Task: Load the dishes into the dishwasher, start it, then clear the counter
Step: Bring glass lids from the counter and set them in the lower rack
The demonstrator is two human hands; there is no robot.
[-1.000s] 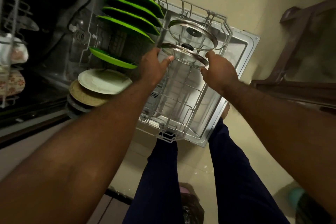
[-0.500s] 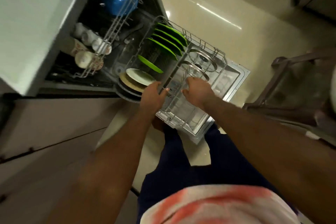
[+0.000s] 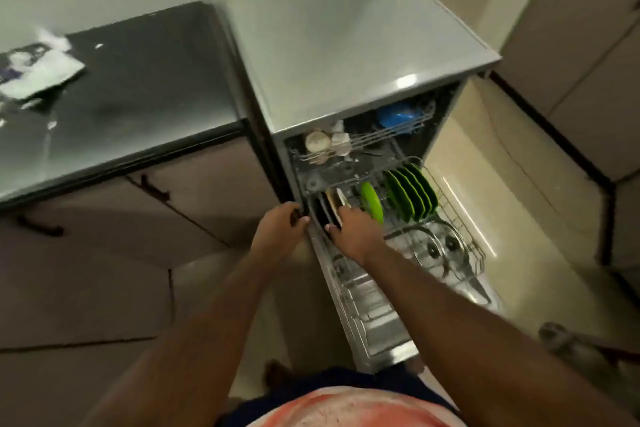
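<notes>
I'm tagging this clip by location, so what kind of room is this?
Most likely a home kitchen: an open dishwasher with green plates in its pulled-out rack, beside a dark counter over cabinets.

At the pulled-out grey wire dishwasher rack's [image 3: 450, 205] left corner, the left hand [image 3: 280, 227] sits blurred while the right hand [image 3: 353, 231] touches upright dark and cream plates [image 3: 330, 206].

Premises: domestic kitchen. Evidence: open dishwasher [image 3: 346, 45], its lower rack [image 3: 453, 212] pulled out and holding green plates [image 3: 412, 196] and glass lids [image 3: 440, 246]; cups [image 3: 317, 141] above; dark counter [image 3: 138, 97] over cupboard doors [image 3: 214, 184] with handles [image 3: 154, 187]; glossy tiled floor [image 3: 519, 218].
</notes>
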